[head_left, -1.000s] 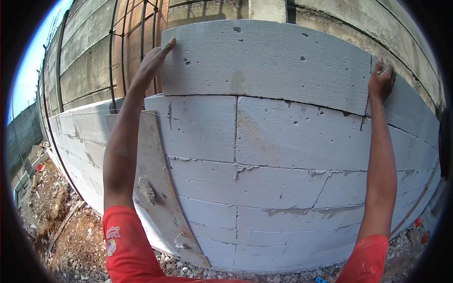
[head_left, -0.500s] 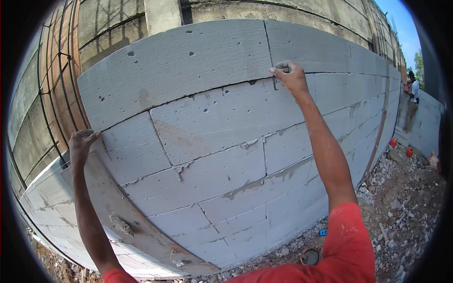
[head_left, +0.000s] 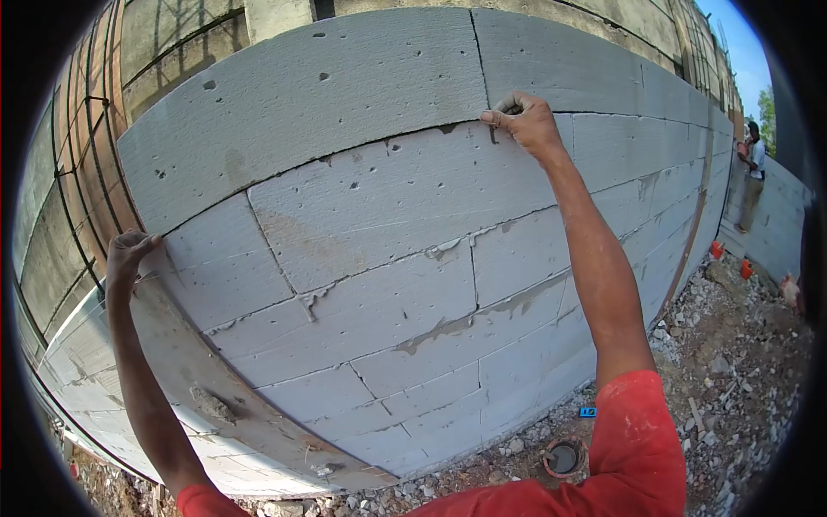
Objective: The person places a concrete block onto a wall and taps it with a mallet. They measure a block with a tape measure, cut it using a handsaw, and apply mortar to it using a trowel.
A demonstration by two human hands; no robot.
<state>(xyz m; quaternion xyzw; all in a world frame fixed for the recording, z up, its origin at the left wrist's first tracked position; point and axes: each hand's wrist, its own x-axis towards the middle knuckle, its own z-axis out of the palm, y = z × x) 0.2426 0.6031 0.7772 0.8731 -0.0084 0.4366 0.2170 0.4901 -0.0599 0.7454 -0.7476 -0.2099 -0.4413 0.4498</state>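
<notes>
Weathered concrete wall (head_left: 185, 34) behind | rubble ground (head_left: 719, 379) | blue sky (head_left: 736, 39), perhaps sunlit

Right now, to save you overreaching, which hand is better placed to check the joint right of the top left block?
Probably your right hand: its fingertips are at the foot of that upright joint. Your left hand is at the top left block's far lower corner.

Pale grey blocks (head_left: 370, 207), red sleeves (head_left: 633, 431), bright blue tag (head_left: 587, 413), orange-brown rubble (head_left: 724, 362)
</notes>
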